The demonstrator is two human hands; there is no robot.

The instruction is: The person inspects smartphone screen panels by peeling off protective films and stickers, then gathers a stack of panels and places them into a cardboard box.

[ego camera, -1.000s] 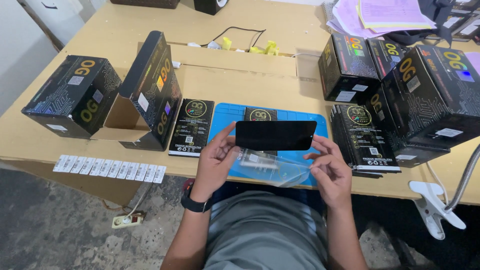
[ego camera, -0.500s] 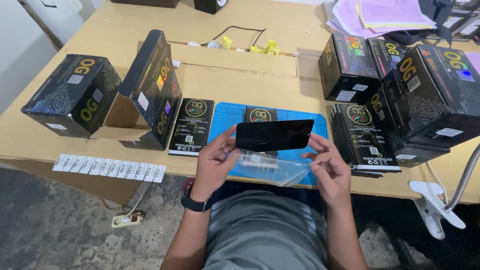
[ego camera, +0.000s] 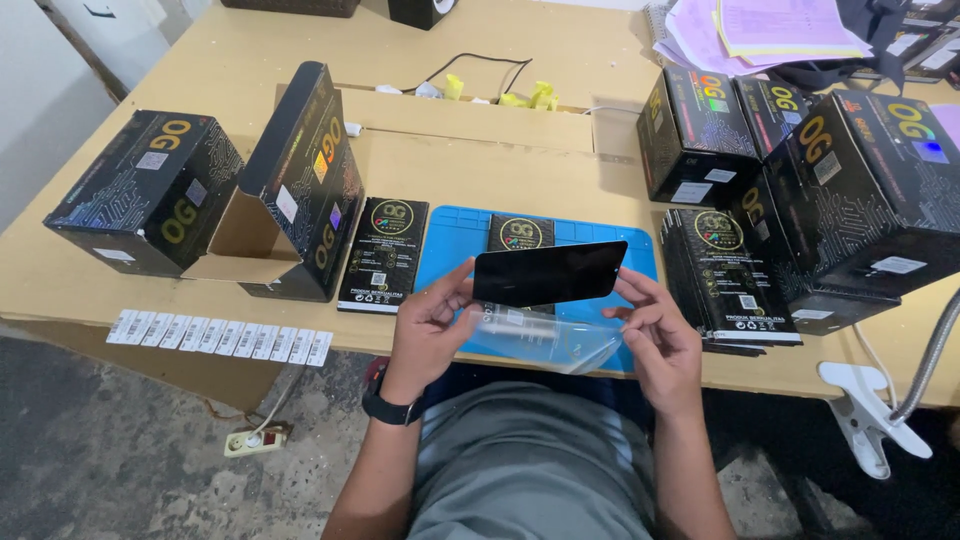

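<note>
Pinching the thin, stiff black glass panel (ego camera: 549, 273) by its short edges, both hands (ego camera: 432, 325) (ego camera: 660, 335) likely guard against smudges and snapping.

Both forearms are bare, a black wristwatch (ego camera: 388, 407) with a dark strap circles the left wrist, and grey trousers (ego camera: 530, 470) cover the lap.

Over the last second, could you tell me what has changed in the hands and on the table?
Very little. The black glass panel has tipped slightly, its right end a touch higher, held between the left hand and right hand. The clear plastic sleeve hangs beneath it as before. The blue mat, boxes and label strip have not moved.
</note>
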